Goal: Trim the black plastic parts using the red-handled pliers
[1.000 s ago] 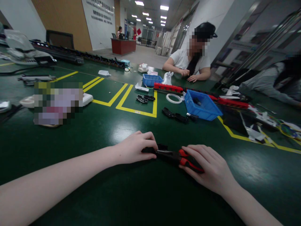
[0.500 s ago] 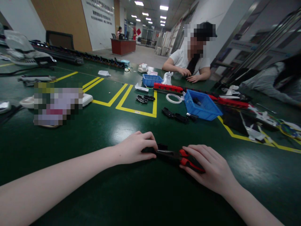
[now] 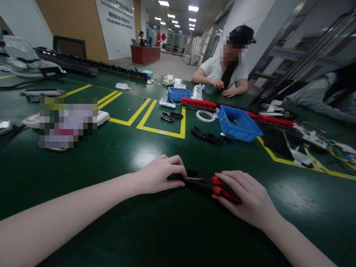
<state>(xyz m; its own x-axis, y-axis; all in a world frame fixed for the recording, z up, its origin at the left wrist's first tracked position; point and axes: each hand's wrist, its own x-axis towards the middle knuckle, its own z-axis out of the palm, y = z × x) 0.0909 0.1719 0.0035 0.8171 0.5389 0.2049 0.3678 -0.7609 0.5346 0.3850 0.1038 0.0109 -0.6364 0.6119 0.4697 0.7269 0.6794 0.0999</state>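
My right hand [image 3: 244, 196] is closed round the red and black handles of a pair of pliers [image 3: 218, 187]. The jaws point left, toward a small black part [image 3: 176, 177] that my left hand [image 3: 164, 173] grips between thumb and fingers. Jaw tips and black part meet at my left fingertips; whether the jaws bite on it I cannot tell. Both hands are low over the green table [image 3: 155, 226]. Beyond them lie more black parts [image 3: 207, 136], beside a blue bin [image 3: 239, 124].
A white ring [image 3: 205, 116] and a red strip [image 3: 198, 103] lie behind the black parts. Further back is a second blue bin [image 3: 179, 95]. A phone-like object [image 3: 69, 128], blurred out, is at left. Across the table sits a person in a cap [image 3: 222, 74]; another person's sleeve [image 3: 314, 96] is at right.
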